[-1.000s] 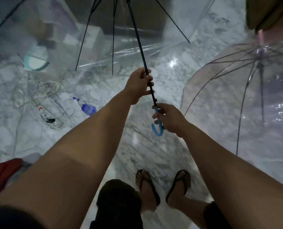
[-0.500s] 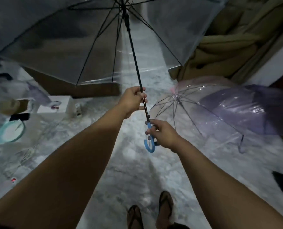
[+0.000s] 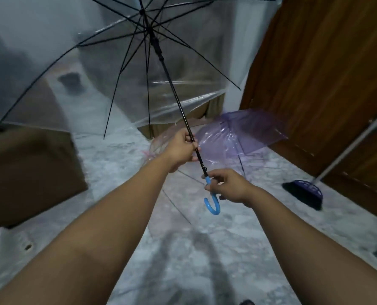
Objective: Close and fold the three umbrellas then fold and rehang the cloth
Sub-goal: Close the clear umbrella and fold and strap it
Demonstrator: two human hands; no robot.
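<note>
Umbrella (image 3: 108,69) tilted right, canopy still open | left hand (image 3: 182,148) grips shaft, right hand (image 3: 229,186) grips handle | closing not started

The open umbrella (image 3: 99,69) has a clear, glossy plastic canopy on thin black ribs, a dark matt shaft (image 3: 174,91) and a smooth blue plastic crook handle (image 3: 212,203). The purple umbrella (image 3: 244,130) is shiny, crinkled translucent film. The floor (image 3: 183,260) looks like polished grey-white marble; the door (image 3: 328,69) is brown grained wood.
</note>
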